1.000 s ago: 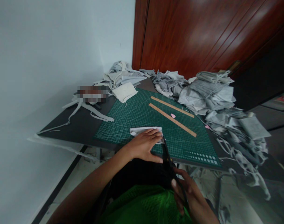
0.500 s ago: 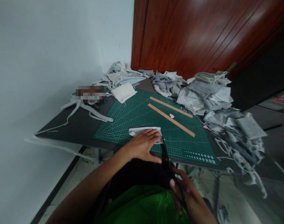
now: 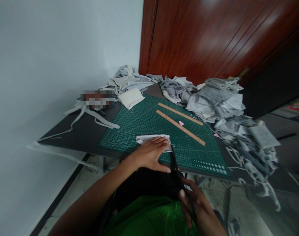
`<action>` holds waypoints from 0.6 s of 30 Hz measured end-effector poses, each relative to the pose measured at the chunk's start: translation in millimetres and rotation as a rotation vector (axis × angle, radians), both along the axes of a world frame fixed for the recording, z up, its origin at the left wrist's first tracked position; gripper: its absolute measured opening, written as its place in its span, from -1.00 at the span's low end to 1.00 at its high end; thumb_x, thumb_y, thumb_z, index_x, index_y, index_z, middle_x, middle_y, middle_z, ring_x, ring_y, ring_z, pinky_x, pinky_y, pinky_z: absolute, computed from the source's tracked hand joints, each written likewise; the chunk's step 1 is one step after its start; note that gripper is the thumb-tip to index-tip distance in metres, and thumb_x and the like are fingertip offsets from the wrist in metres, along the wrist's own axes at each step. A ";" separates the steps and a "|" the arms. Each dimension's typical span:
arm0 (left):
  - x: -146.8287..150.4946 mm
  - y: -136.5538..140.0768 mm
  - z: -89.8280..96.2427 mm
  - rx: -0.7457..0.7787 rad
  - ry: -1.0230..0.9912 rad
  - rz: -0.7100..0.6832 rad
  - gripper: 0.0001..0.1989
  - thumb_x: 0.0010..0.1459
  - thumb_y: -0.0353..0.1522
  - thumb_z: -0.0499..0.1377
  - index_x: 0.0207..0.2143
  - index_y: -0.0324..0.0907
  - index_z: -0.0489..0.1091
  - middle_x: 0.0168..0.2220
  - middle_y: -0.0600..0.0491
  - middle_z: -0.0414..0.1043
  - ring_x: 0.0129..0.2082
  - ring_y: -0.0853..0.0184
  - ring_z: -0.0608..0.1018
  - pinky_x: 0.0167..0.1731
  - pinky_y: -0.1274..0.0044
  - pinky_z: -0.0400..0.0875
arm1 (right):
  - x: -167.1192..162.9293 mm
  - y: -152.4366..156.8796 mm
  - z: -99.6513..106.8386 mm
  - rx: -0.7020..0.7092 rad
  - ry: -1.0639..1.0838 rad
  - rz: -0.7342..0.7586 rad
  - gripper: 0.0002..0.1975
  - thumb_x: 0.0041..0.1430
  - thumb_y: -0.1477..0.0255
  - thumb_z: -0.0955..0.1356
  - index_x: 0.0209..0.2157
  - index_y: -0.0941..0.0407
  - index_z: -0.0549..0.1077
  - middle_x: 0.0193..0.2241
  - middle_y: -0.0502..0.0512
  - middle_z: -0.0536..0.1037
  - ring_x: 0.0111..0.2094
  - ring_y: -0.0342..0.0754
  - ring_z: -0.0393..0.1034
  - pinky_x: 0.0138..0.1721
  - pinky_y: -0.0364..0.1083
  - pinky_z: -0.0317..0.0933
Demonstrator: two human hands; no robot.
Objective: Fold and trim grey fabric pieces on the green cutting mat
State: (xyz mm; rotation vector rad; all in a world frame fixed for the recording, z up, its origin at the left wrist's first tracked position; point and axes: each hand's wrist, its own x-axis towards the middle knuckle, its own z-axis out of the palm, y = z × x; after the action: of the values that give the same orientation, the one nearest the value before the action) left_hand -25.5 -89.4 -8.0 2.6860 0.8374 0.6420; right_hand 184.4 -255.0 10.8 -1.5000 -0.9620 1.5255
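A folded piece of pale grey cloth (image 3: 145, 138) lies on the green cutting mat (image 3: 139, 116) close to the table's front edge. Flat on top of it rests my left hand (image 3: 154, 152), fingers stretched out and thumb spread to the side. My right hand (image 3: 197, 205) is closed around the handles of black scissors (image 3: 175, 164). Their blades reach over the mat edge to the cloth's right end, just beside my left fingertips. A thin white thread or sliver (image 3: 173, 145) curls at that end of the cloth.
Two wooden rulers (image 3: 180, 127) and a small pink scrap (image 3: 181, 123) lie on the mat. A folded cream cloth (image 3: 131, 98) sits at its back left. Heaped grey fabric (image 3: 215, 98) lines the back and right. Fabric strips (image 3: 100, 118) trail across the left side.
A thin white sliver now shows at the cloth's right end by the blades. The scissor tips sit very slightly lower. Both hands stay nearly in place.
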 end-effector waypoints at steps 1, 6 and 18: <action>-0.1 -0.2 0.3 0.001 0.004 0.000 0.01 0.02 0.23 0.24 0.30 -0.26 0.15 0.33 -0.27 0.24 0.36 0.01 0.26 0.37 0.26 0.06 | -0.5 0.7 0.6 -0.007 0.010 0.004 -0.27 0.09 -0.13 0.45 0.09 0.09 0.32 -0.59 -0.16 0.40 -0.76 -0.31 0.06 -0.74 -0.28 0.05; -0.1 -0.9 0.9 -0.006 0.016 0.008 0.00 0.02 0.24 0.23 0.29 -0.24 0.17 0.34 -0.25 0.22 0.37 -0.01 0.25 0.38 0.23 0.05 | -1.4 4.8 4.7 -0.022 0.011 -0.016 -0.30 0.08 -0.12 0.46 0.04 0.09 0.35 -0.63 -0.21 0.31 -0.75 -0.30 0.05 -0.74 -0.30 0.01; -0.2 -0.7 0.5 -0.008 0.018 0.012 0.02 0.02 0.24 0.22 0.31 -0.24 0.15 0.35 -0.24 0.22 0.37 0.00 0.24 0.38 0.24 0.04 | -4.5 9.8 11.8 0.018 -0.044 -0.021 -0.34 0.12 -0.05 0.46 0.07 0.10 0.35 -0.65 -0.23 0.28 -0.72 -0.28 0.05 -0.70 -0.28 0.04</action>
State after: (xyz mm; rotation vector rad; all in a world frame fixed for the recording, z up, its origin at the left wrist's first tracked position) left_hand -25.7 -90.0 -7.6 2.6857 0.8594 0.6172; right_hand 180.0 -245.2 22.6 -1.5317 -0.9804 1.4708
